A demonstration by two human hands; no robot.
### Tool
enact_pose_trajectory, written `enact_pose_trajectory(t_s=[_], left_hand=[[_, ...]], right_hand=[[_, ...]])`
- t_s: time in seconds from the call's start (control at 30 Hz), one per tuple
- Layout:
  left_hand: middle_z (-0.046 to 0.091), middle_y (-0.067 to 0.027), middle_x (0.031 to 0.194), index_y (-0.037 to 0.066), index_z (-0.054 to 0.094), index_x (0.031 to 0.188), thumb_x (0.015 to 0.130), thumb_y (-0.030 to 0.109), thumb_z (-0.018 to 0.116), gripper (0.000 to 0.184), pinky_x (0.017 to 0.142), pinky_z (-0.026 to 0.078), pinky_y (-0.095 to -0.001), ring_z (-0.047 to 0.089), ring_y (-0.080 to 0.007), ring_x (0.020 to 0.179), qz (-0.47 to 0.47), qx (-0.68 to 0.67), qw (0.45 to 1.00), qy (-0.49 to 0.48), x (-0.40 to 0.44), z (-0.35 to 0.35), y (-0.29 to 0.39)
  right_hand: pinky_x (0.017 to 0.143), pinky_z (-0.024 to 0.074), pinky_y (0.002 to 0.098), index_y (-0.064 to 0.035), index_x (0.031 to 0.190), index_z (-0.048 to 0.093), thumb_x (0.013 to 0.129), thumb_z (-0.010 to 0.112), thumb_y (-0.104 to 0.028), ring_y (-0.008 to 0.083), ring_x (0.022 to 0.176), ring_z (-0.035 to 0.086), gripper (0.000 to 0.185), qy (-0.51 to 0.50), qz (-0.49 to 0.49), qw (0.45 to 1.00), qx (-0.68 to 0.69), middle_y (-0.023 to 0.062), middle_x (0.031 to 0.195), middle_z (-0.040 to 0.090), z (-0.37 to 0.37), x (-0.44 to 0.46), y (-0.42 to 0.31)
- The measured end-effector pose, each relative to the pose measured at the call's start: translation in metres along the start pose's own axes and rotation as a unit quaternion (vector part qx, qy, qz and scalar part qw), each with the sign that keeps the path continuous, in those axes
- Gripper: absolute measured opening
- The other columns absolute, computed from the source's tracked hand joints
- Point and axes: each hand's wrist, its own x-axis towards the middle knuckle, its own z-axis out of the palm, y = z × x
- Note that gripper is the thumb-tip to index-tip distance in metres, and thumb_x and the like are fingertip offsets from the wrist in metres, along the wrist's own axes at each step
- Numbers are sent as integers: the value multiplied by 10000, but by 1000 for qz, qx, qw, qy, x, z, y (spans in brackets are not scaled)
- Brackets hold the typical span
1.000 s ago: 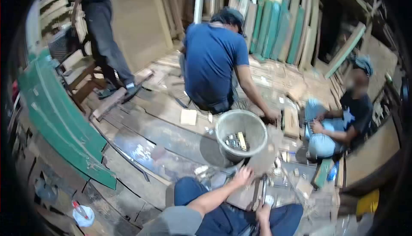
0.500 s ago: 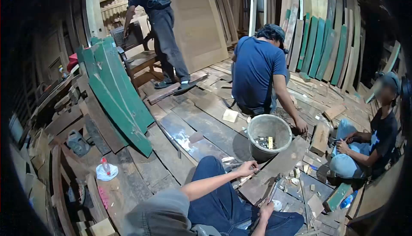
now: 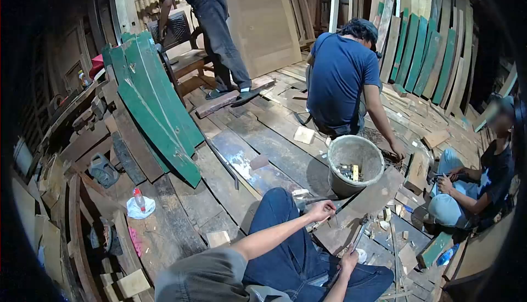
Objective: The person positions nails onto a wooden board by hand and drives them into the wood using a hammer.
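Above my bent knee is my left hand (image 3: 320,211), its fingers curled together; whatever they pinch, if anything, is too small to make out. My right hand (image 3: 348,260), lower and to the right, is wrapped round a long, thin metal tool (image 3: 360,233) that points up and away from me. The tool's head is too small to identify. Just beyond my hands a dark wooden board (image 3: 359,206) lies on the floor. At its far edge stands a grey bucket (image 3: 341,188) with small dark pieces and a yellow block inside.
A co-worker (image 3: 343,82) sits beyond the bucket, reaching down beside it. Another person (image 3: 466,187) sits at right; a third (image 3: 211,33) bends over a wooden chair (image 3: 184,63). Green boards (image 3: 159,115) lean at left. Wood scraps litter the floor. A small bottle (image 3: 139,199) stands on white plastic.
My view has shifted a little, so the scene sits further right and mostly higher. My hands keep nearly the same pose, the tool still in my right hand.
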Motion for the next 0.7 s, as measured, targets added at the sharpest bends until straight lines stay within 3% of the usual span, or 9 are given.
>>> enact_pose_trajectory(t_s=[0.1, 0.23, 0.27, 0.37, 0.4, 0.5, 0.63, 0.7], left_hand=[[715, -47, 966, 105, 689, 1043, 833, 279, 740, 277, 812, 526, -331, 682, -171, 905, 20, -1, 1000, -8, 5, 5, -10], [698, -71, 874, 48, 689, 918, 822, 219, 745, 204, 739, 530, -333, 663, -172, 806, 51, -53, 997, 16, 10, 12, -15], [703, -74, 853, 48, 694, 890, 823, 264, 759, 236, 719, 532, -339, 662, -172, 777, 30, -28, 999, 16, 4, 8, -8], [701, -79, 835, 47, 690, 870, 827, 292, 762, 260, 711, 531, -341, 659, -166, 775, 36, 0, 999, 18, 7, 12, -11], [709, -114, 860, 47, 696, 881, 850, 393, 723, 349, 740, 530, -353, 677, -204, 811, 30, 5, 1000, 6, 8, 11, -8], [690, -92, 799, 35, 676, 837, 849, 350, 734, 320, 724, 524, -356, 656, -194, 771, 18, 24, 999, 33, 4, 13, -1], [694, -115, 810, 34, 667, 861, 895, 476, 659, 444, 702, 522, -353, 669, -209, 762, 0, 19, 1000, 23, 7, 18, -12], [673, -135, 785, 25, 641, 869, 919, 465, 630, 442, 672, 506, -375, 654, -229, 736, 25, 23, 999, 37, 9, 23, -21]], right_hand=[[291, 375, 381, 54, 903, 536, 995, 454, -521, 251, 350, 506, 589, 2, 17, 1000, -9, 138, 550, 511, 6, 11, 15], [279, 356, 357, 39, 903, 522, 994, 462, -516, 221, 335, 466, 565, 22, -25, 999, 3, 103, 535, 474, 14, 27, 41], [327, 387, 410, 71, 858, 499, 1012, 476, -431, 274, 368, 490, 525, 8, -28, 1000, -5, 184, 601, 541, 14, 31, 46], [320, 391, 406, 77, 863, 500, 1012, 476, -426, 274, 370, 508, 525, -3, 17, 1000, 1, 189, 599, 536, 3, 11, 15], [315, 397, 406, 80, 858, 496, 1013, 469, -425, 281, 372, 523, 529, 3, 22, 1000, -4, 185, 575, 523, 1, 6, 7], [316, 403, 411, 84, 866, 497, 1012, 471, -425, 291, 377, 534, 530, 2, 28, 1000, -3, 190, 576, 530, 1, 4, 3], [319, 410, 417, 105, 883, 498, 1007, 471, -441, 311, 393, 556, 561, -2, 11, 1000, -3, 209, 599, 548, 0, 6, 9], [337, 427, 425, 104, 894, 497, 1006, 463, -454, 311, 394, 563, 570, -3, 22, 1000, -8, 210, 591, 546, 0, 6, 9]])
